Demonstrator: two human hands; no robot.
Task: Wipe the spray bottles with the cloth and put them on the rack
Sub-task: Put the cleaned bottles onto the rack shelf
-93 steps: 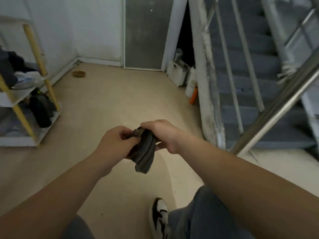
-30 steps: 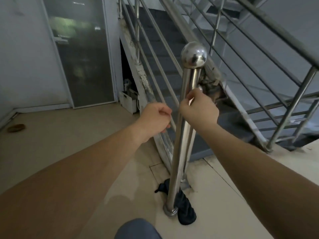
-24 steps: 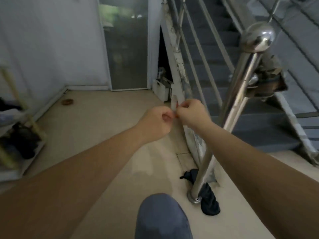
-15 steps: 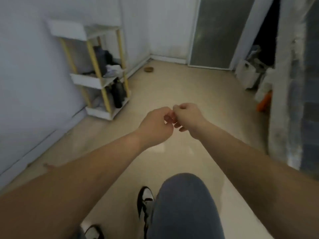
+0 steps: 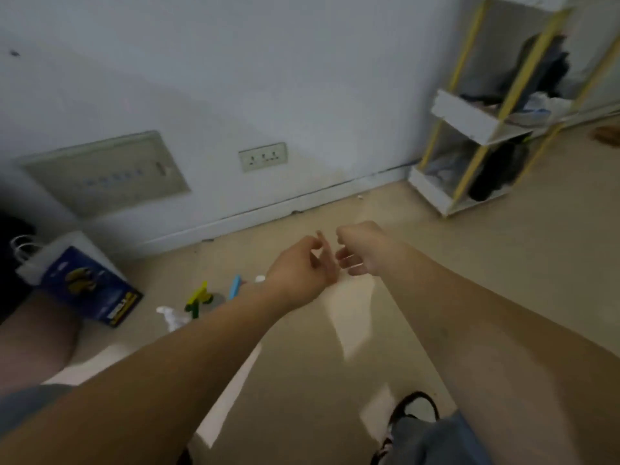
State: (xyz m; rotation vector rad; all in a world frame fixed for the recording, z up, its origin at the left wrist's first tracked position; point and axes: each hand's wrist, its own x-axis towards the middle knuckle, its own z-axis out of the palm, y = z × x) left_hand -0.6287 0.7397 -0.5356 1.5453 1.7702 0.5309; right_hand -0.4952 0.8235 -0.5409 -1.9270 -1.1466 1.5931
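left hand (image 5: 302, 266) and right hand (image 5: 362, 250): side by side, fingers loosely curled, holding nothing. spray bottles (image 5: 198, 298): on the floor near the paper bag (image 5: 77, 273). rack (image 5: 469, 124): its shelves hold dark, blurred items.

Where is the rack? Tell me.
In the head view, the rack stands at the upper right on the floor against the wall, beyond the right hand.

Left hand (image 5: 302, 267) and right hand (image 5: 363, 250) bare, forearms (image 5: 208, 344) unsleeved; blue-grey trousers (image 5: 432, 443); black-and-white shoe (image 5: 415, 405)
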